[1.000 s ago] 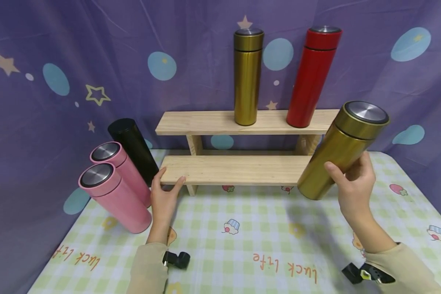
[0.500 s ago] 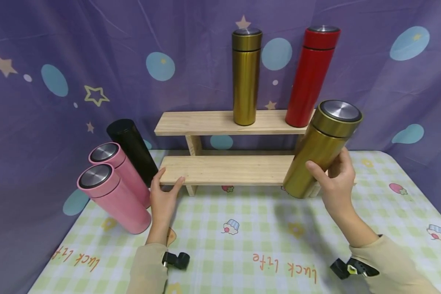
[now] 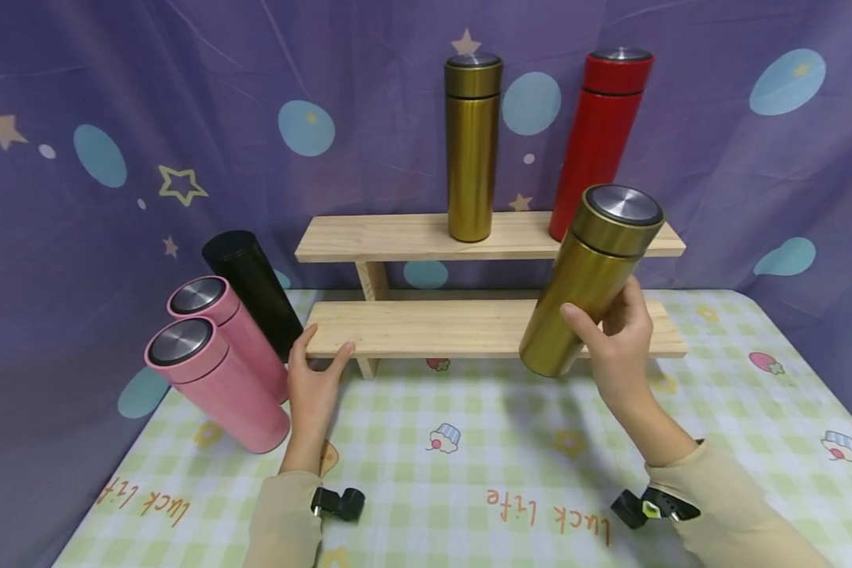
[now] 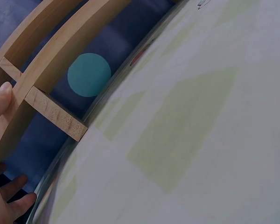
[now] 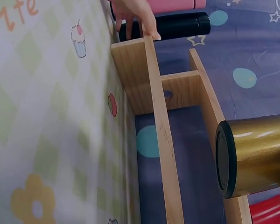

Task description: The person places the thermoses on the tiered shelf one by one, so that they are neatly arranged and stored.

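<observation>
A gold thermos bottle (image 3: 575,292) is in my right hand (image 3: 619,343), tilted with its steel-topped lid to the upper right. Thumb and fingers grip its lower half, and its base hangs in the air before the lower board of a two-tier wooden shelf (image 3: 419,327). The right wrist view shows the bottle's dark base, apart from the boards. My left hand (image 3: 315,386) holds the lower board's left front corner, thumb on the front edge; its lower fingers hang beside it. On the upper board stand another gold bottle (image 3: 472,150) and a red bottle (image 3: 603,134), partly hidden.
Left of the shelf stand two pink bottles (image 3: 220,386) and a black bottle (image 3: 252,288), close to my left hand. A green checked cloth (image 3: 412,505) covers the table. Behind the shelf hangs a purple patterned curtain (image 3: 383,47).
My right hand has carried the gold bottle leftward from the shelf's right end, in front of the lower board. The left hand keeps its place at the corner.
</observation>
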### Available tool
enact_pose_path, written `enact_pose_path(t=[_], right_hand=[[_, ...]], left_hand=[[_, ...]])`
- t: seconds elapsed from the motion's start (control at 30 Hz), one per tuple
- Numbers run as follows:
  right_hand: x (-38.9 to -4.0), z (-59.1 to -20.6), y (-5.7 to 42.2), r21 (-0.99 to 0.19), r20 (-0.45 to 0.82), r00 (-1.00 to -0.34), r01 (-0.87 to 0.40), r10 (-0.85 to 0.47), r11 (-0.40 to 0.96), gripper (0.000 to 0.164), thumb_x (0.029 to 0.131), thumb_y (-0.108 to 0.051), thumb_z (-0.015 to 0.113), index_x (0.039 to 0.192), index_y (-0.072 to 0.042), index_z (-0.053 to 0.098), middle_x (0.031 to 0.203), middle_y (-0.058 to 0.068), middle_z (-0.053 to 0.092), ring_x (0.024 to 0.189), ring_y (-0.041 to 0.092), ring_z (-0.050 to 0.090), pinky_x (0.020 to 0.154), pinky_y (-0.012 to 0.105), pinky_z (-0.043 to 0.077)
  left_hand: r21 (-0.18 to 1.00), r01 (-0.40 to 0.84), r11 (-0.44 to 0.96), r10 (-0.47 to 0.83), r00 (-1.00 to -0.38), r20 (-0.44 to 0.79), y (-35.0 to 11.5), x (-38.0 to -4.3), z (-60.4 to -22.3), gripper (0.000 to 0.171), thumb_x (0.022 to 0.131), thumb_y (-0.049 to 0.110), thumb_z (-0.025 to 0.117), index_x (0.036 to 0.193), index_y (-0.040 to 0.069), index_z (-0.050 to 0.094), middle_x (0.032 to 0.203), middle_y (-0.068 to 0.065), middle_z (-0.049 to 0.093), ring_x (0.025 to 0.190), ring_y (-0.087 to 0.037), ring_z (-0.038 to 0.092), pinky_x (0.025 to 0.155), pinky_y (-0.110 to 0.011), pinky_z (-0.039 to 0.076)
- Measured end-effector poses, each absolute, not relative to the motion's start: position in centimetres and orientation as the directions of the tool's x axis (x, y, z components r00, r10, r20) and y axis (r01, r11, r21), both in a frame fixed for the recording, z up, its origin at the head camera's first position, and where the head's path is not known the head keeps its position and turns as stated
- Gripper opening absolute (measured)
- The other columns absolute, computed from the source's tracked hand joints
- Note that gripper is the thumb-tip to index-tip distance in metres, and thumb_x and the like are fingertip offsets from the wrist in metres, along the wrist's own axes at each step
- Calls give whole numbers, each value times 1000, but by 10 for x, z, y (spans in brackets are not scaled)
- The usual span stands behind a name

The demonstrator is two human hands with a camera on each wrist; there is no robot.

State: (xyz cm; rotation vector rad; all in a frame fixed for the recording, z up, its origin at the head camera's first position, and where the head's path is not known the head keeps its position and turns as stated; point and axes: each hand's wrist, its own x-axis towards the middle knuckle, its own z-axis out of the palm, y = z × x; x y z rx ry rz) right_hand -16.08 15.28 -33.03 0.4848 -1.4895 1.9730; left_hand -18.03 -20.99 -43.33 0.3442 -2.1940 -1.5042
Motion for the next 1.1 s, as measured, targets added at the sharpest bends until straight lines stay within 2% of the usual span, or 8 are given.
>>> enact_pose_path(t=[0.6,0.87,1.1], right_hand=[[-167,-327,120,-753,625,-766,-643,152,-140,55,79,3,68,131,-6,54,120,10,59,107,26,57,93,32,44],[-170,-325,104,-773,611,-782,-623,118,-122,60,78,2,71,134,-6,52,123,8,57,111,25,56,96,33,43],[-170,-325,92,-786,603,-793,-609,87,-103,63,79,-11,78,135,-3,50,123,5,58,112,25,56,99,34,42]], left_hand=[[925,52,377,-439,-869,228,-211,-181,-433,77,85,47,77,148,19,43,150,-11,39,133,-30,42,105,-48,38],[921,46,386,-443,-867,229,-212,-182,-433,78,84,47,77,148,18,44,151,-10,38,136,-29,39,110,-48,33],[923,42,382,-442,-869,222,-211,-181,-433,78,84,47,77,148,18,44,150,-11,39,136,-30,39,109,-48,34]])
